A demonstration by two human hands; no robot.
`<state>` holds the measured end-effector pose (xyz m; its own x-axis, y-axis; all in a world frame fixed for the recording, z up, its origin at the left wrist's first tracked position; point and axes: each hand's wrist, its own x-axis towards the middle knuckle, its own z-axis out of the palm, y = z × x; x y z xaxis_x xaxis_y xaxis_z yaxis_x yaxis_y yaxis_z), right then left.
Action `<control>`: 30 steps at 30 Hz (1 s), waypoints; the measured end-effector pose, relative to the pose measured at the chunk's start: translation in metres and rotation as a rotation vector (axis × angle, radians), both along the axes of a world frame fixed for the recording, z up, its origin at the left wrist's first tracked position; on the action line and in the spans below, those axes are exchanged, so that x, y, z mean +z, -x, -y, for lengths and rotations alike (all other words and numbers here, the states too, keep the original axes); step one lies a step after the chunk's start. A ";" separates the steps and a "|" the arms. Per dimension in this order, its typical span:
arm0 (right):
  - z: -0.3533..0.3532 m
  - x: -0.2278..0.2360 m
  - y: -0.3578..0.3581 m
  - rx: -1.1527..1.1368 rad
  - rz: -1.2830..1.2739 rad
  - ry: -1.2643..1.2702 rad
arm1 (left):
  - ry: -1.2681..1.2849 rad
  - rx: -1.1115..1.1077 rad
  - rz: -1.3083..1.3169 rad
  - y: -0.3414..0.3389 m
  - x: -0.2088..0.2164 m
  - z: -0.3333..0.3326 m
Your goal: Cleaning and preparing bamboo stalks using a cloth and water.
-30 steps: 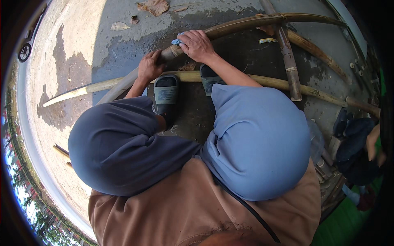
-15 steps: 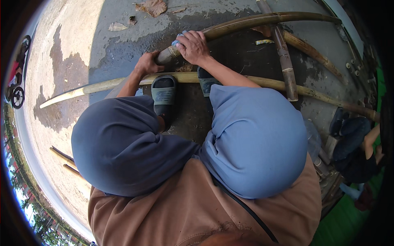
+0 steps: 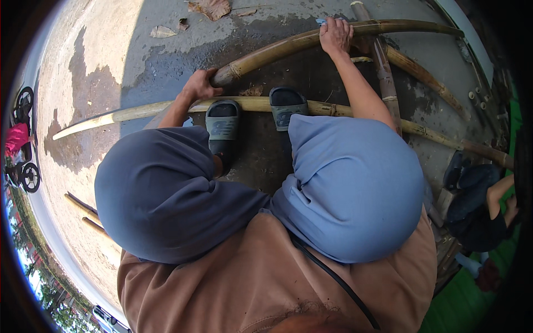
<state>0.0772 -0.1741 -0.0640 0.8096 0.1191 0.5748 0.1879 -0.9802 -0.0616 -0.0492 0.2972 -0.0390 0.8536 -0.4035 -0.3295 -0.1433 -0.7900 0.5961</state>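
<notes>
A brown bamboo pole [image 3: 272, 54] slants away to the right beyond my feet. My left hand [image 3: 199, 86] is closed around its near, left end. Farther along, my right hand [image 3: 336, 36] wraps over the top of the pole. A scrap of light blue cloth [image 3: 320, 21] shows at its fingertips, mostly hidden beneath the palm. The pole passes over a shorter greyish bamboo length [image 3: 383, 69]. Closer to me, a paler bamboo pole [image 3: 252, 104] runs crosswise at my sandals.
Another bamboo pole [image 3: 422, 69] lies beyond the crosspiece at right. Dry leaves [image 3: 210, 8] are scattered on the partly wet concrete. A seated person [image 3: 477, 194] is at the far right, beside a green surface. At the left edge stands a wheeled vehicle [image 3: 25, 139].
My right hand has slid along the pole, away to the right, taking the blue cloth with it. My left hand stays at the end. My right foot has moved forward slightly.
</notes>
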 end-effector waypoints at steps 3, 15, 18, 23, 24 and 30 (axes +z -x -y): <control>-0.120 0.002 0.061 0.262 -0.103 -0.170 | -0.029 -0.039 0.045 -0.001 0.004 0.006; -0.002 0.009 -0.013 0.045 -0.041 0.001 | -0.220 -0.180 0.458 0.034 0.015 -0.021; 0.150 0.029 -0.072 -0.442 -0.668 0.195 | -0.114 -0.134 0.452 0.027 0.013 -0.001; 0.083 0.012 -0.080 -0.248 -0.760 0.294 | -0.289 -0.029 0.493 0.043 -0.010 0.006; 0.070 -0.004 -0.054 -0.110 -0.666 0.254 | -0.290 -0.052 0.550 0.038 -0.027 0.015; -0.160 0.080 0.044 0.562 -0.732 0.133 | -0.203 0.019 0.503 0.033 -0.030 -0.012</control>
<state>0.0330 -0.0141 0.0160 0.7683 0.6318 -0.1024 0.5958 -0.7645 -0.2460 -0.0819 0.3096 -0.0695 0.9326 -0.3573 0.0516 -0.3562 -0.8874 0.2928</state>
